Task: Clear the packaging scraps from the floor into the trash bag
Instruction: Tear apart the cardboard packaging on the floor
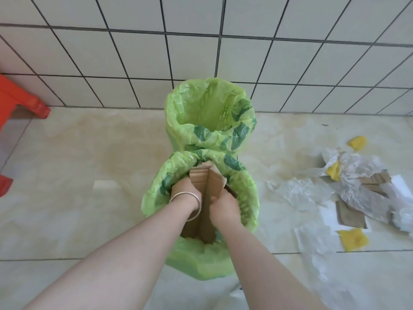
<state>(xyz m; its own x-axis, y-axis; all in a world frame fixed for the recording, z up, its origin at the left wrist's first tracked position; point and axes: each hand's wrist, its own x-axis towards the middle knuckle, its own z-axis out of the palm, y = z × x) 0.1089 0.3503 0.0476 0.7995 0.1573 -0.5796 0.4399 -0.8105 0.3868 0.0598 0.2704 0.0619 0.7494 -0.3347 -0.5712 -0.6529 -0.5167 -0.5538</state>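
Here, going left to right: a red stool (15, 101) stands far left; your left hand (183, 190) and right hand (221, 205) both grip folded cardboard (206, 189) inside the near green trash bag (156, 193); packaging scraps (348, 186) lie on the floor (89, 157) at right.

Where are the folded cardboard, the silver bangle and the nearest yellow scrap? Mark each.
folded cardboard (214, 186), head view, central crease.
silver bangle (186, 195), head view, band across left wrist.
yellow scrap (352, 239), head view, its middle.
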